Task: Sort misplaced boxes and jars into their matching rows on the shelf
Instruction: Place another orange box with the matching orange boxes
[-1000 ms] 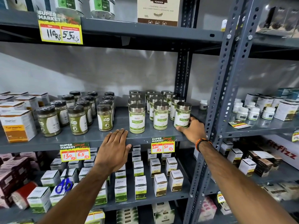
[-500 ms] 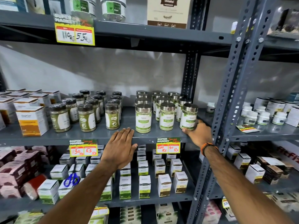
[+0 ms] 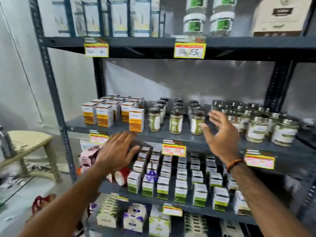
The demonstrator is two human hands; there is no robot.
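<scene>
On the middle shelf [image 3: 171, 136] stand orange-and-white boxes [image 3: 136, 122] at the left, dark-lidded jars of green powder [image 3: 176, 122] in the middle and silver-lidded jars [image 3: 257, 129] at the right. My left hand [image 3: 118, 151] hovers flat and empty by the shelf's front edge, below the boxes. My right hand [image 3: 222, 134] is raised in front of the jars, fingers spread, holding nothing. The frame is blurred by motion.
Rows of small green-and-white boxes [image 3: 179, 190] fill the shelf below, with blue scissors [image 3: 151, 175] among them. Tall boxes and jars stand on the top shelf [image 3: 153, 43]. A pale stool [image 3: 29, 144] stands on the floor to the left.
The view has swung left. My right hand has let go of the silver-lidded jar and lifted with open fingers. My left hand has left the shelf edge and hovers.
</scene>
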